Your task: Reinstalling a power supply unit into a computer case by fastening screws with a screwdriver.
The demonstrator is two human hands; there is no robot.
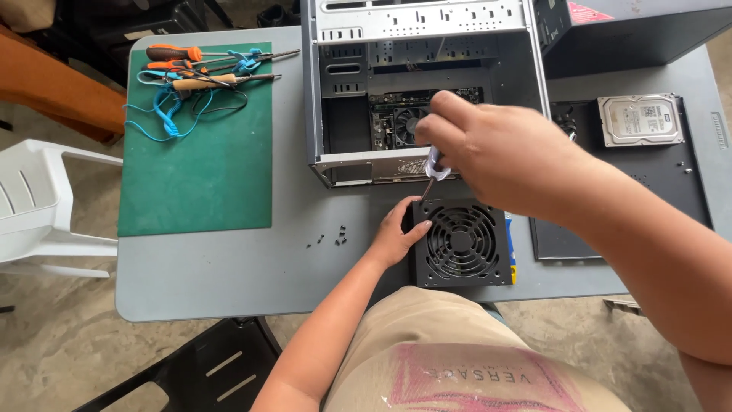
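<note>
The right hand [488, 156] is closed around the pale handle of a screwdriver [431, 174], its thin shaft slanting down to the top left corner of the power supply unit [461, 244]. The left hand [395, 235] rests against that unit's left side, fingers curled onto its edge, steadying rather than gripping it.

Just behind the right hand's grip stands the open computer case [423, 84], its lower front rim nearly touching the knuckles, so room is tight on that side. To the left of the left hand the grey table [229, 275] lies bare apart from a few small black screws [332, 238] near the wrist. Farther left is a green mat [198, 152] bearing screwdrivers and a blue coiled cord [164, 111]. Right of the grip, a dark side panel [648, 191] lies flat with a hard drive [639, 120] on it. The table's near edge runs just below the unit.

The power supply unit is a black box (fan side up), with a round wire grille over the fan blades, sitting square at the table's near edge.
</note>
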